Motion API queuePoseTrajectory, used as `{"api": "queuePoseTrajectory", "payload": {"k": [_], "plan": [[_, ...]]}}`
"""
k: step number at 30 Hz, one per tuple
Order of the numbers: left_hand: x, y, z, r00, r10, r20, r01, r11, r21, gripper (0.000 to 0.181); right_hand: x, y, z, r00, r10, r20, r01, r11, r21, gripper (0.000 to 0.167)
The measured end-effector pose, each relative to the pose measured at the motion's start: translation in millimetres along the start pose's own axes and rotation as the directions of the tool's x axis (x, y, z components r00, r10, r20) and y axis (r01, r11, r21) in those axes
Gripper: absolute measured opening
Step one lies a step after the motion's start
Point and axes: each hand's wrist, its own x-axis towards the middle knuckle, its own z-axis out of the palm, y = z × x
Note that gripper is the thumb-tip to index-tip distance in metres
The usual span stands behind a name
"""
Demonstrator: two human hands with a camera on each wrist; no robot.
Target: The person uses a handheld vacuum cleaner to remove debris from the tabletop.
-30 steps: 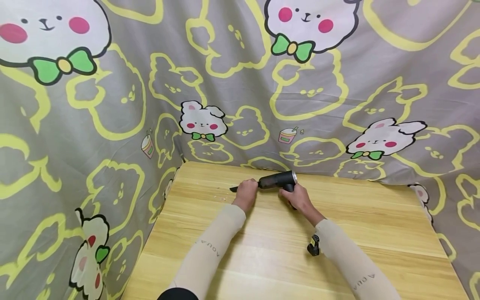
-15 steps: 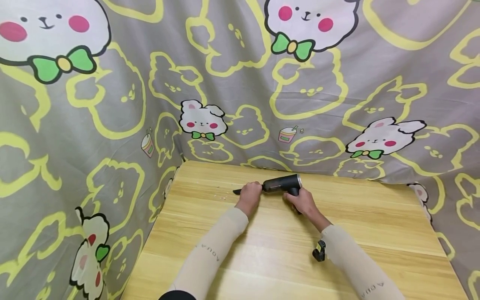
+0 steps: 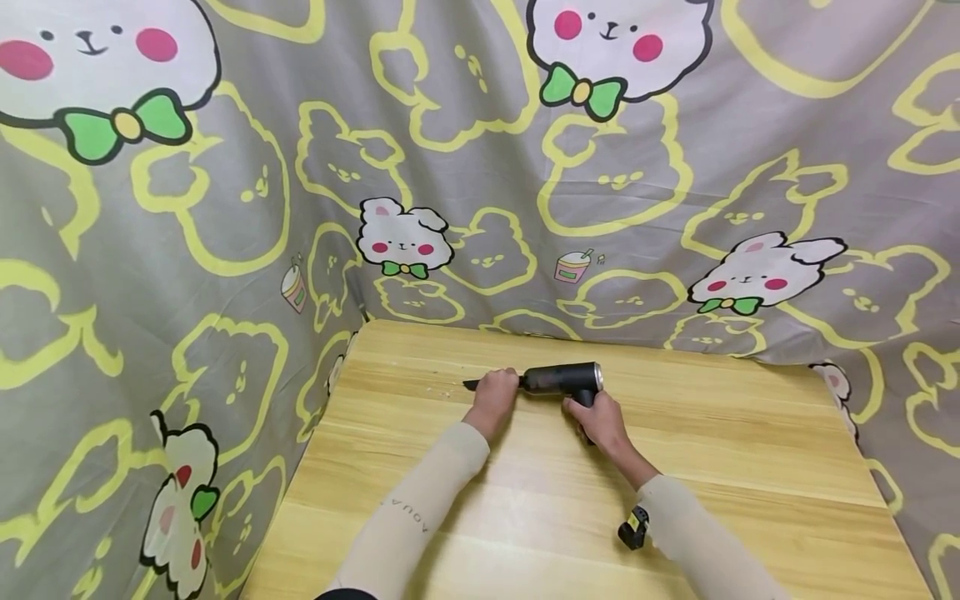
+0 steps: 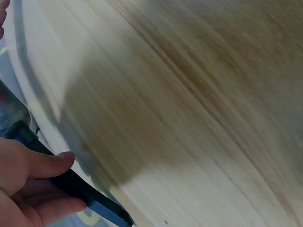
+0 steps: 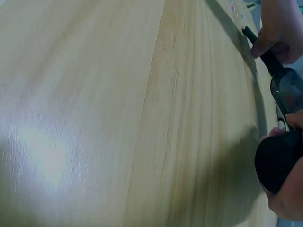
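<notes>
A black handheld vacuum cleaner [image 3: 558,378] with a pistol handle is held over the back of the wooden table, nozzle pointing left. My left hand [image 3: 495,398] grips its narrow crevice nozzle [image 4: 102,204], thumb on one side and fingers on the other in the left wrist view. My right hand [image 3: 603,419] is wrapped round the handle [image 5: 277,161], whose rounded black end faces the right wrist camera. A see-through dust cup [image 5: 289,90] sits between the two hands. Small light crumbs [image 3: 439,392] lie just left of the nozzle tip.
A wooden table [image 3: 720,467] spreads around the hands. Grey curtains [image 3: 480,192] with yellow outlines and bunny faces hang along its back and both sides. A small black camera [image 3: 634,527] sticks out from the right sleeve.
The vacuum cleaner's body has come slightly nearer to me with my right hand, and it lies more level. The nozzle tip has shifted only a little, staying beside the crumbs.
</notes>
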Motion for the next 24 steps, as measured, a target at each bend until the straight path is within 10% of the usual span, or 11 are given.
{"api": "queuePoseTrajectory", "payload": {"k": [24], "plan": [[-22.4, -26.5, -0.5, 0.998, -0.054, -0.024, 0.054, 0.998, -0.034, 0.01, 0.8, -16, 28, 1.0, -0.01, -0.004, 0.01, 0.999, -0.051, 0.037]]}}
